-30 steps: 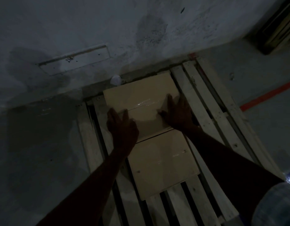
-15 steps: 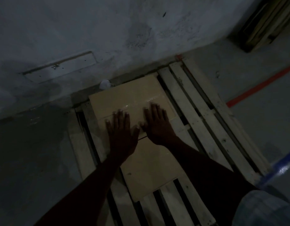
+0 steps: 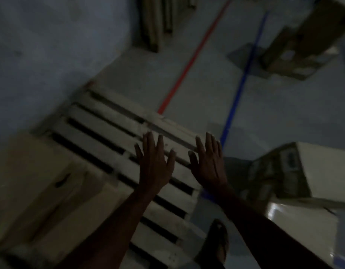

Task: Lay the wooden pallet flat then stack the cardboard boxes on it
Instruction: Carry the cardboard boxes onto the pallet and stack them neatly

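The pale wooden pallet (image 3: pixel 113 129) lies flat on the floor beside the wall. A tan cardboard box (image 3: pixel 37 183) rests on its left part, at the frame's lower left. My left hand (image 3: pixel 155 162) and my right hand (image 3: pixel 207 160) hover over the pallet's right side with fingers spread and hold nothing. More cardboard boxes stand to the right on the floor: a printed one (image 3: pixel 296 171) and a light one (image 3: pixel 296 228) partly hidden behind my right forearm. The picture is dim and blurred.
A red line (image 3: pixel 189 61) and a blue line (image 3: pixel 239 90) run across the grey floor. Upright wooden pallets (image 3: pixel 158 20) lean at the wall far back. Another brown box (image 3: pixel 303 39) sits at the upper right. My sandalled foot (image 3: pixel 216 243) stands by the pallet's edge.
Both hands have lifted off the cardboard box and swung right with my view. The box now lies at lower left, and floor boxes on the right have come into sight.
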### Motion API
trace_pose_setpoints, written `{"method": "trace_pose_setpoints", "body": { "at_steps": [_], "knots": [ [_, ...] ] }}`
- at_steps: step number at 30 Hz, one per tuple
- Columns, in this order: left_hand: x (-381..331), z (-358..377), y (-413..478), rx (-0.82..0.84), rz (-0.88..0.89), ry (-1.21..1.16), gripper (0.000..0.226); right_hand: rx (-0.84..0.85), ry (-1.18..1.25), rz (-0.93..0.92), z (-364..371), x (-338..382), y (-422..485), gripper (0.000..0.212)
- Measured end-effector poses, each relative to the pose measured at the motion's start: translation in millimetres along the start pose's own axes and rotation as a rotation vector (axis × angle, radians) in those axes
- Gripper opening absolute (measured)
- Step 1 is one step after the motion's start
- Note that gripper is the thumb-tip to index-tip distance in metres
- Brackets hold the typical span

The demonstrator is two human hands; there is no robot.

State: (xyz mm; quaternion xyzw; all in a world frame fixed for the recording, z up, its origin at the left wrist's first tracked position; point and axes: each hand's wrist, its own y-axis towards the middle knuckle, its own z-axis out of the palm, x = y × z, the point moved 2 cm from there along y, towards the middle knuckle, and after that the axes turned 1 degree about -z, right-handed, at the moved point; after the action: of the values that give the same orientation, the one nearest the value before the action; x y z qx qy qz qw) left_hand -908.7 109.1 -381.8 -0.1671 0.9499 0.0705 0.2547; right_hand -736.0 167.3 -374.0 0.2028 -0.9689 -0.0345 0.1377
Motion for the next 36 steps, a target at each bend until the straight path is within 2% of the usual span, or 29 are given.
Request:
{"method": "trace_pose_setpoints", "body": {
  "at_steps": [3, 6, 9, 15, 19, 22, 27, 31, 36],
  "knots": [
    [-117, 46, 22, 0.044, 0.11, -0.056, 0.075, -0.096, -0.048, 0.164, -50, -103, -2, 0.059],
    [-231, 93, 32, 0.174, 0.195, -0.112, 0.081, -0.155, -0.102, 0.314, -94, -203, -15, 0.06],
    [-313, 135, 34, 0.312, 0.291, -0.12, 0.079, -0.176, -0.134, 0.456, -118, -287, -33, 0.063],
    [-407, 238, 38, 0.563, 0.451, -0.07, 0.076, -0.107, -0.124, 0.798, -101, -411, -83, 0.069],
    [-436, 305, 62, 0.606, 0.512, 0.03, 0.08, -0.023, -0.017, 1.059, -77, -464, -116, 0.095],
    [-447, 343, 75, 0.631, 0.444, 0.034, 0.09, -0.035, 0.09, 1.166, -71, -493, -130, 0.113],
    [-448, 352, 50, 0.577, 0.068, -0.2, 0.105, 0.011, 0.052, 1.136, -95, -566, -117, 0.127],
    [-457, 352, 11, 0.568, -0.031, -0.308, 0.113, 0.11, 0.019, 1.03, -109, -588, -96, 0.122],
    [-470, 334, -23, 0.63, -0.173, -0.308, 0.108, 0.106, 0.066, 1.107, -112, -563, -97, 0.118]
  ]
}}
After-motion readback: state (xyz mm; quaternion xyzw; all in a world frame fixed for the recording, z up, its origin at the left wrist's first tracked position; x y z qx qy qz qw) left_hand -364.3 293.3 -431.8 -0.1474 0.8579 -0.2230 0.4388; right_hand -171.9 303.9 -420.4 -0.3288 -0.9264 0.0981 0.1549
